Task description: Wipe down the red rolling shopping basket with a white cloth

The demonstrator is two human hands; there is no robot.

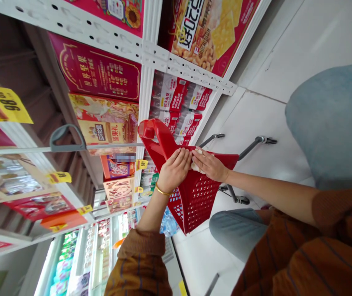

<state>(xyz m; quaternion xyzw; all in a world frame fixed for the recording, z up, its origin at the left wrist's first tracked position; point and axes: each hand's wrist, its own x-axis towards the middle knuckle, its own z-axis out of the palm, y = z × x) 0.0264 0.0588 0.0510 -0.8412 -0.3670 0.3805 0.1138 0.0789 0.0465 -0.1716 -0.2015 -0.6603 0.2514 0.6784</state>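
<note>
My left hand (174, 170), with a gold bangle (163, 191) at the wrist, lies curled over the rim of a red perforated plastic shopping basket (196, 196). My right hand (209, 164) sits beside it on the same rim, pressing a small pale wrapped item (197, 165) against the basket. That item is mostly hidden under my fingers, so its kind is hard to tell. The basket's red handle (153, 133) rises toward the shelf. Both sleeves are brown and striped.
A white store shelf unit (147, 98) with red printed snack boxes, bottle packs and yellow price tags fills the left and top. A grey rod with a loop grip (66, 139) crosses it. Grey wheeled legs (240, 164) stand beyond the basket on the white tiled floor (265, 82), near my denim-covered knees.
</note>
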